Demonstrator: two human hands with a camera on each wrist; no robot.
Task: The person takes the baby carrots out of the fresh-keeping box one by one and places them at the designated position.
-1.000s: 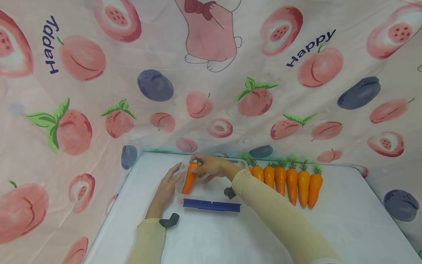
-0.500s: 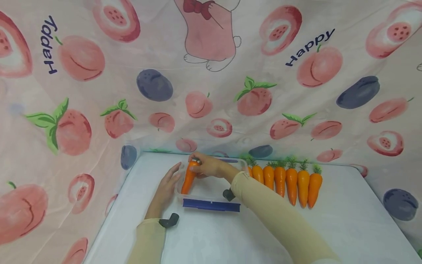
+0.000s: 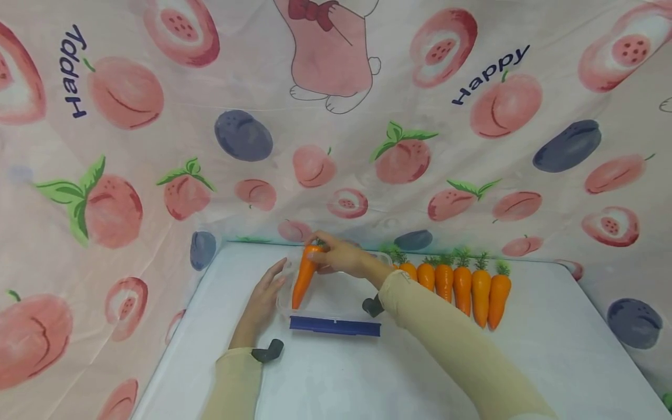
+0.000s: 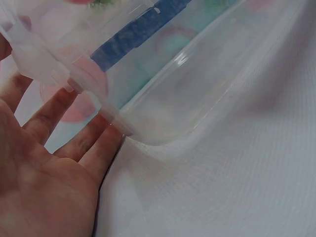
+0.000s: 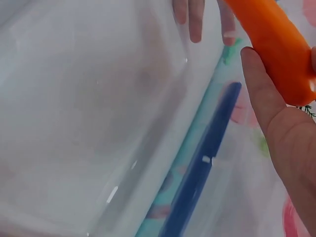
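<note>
An orange carrot (image 3: 304,277) with a small green top stands tilted over the left part of a clear plastic box (image 3: 336,297). My right hand (image 3: 341,256) holds it near its thick end, tip pointing down. In the right wrist view, a finger of the right hand (image 5: 276,123) lies along the carrot (image 5: 279,44), above the bare floor of the box (image 5: 89,113). Outside the box's left wall is my left hand (image 3: 264,297). Its fairly straight fingertips touch the box (image 4: 187,98) in the left wrist view.
Several carrots (image 3: 480,291) with green tops lie in a row right of the box; the right forearm partly covers them. Along the box's front hangs a blue latch flap (image 3: 335,326). A fruit-print cloth (image 3: 346,128) rises behind the white table (image 3: 336,379).
My right hand has raised the carrot's thick end slightly, so the carrot stands higher over the box. The left hand has stayed at the box's left side.
</note>
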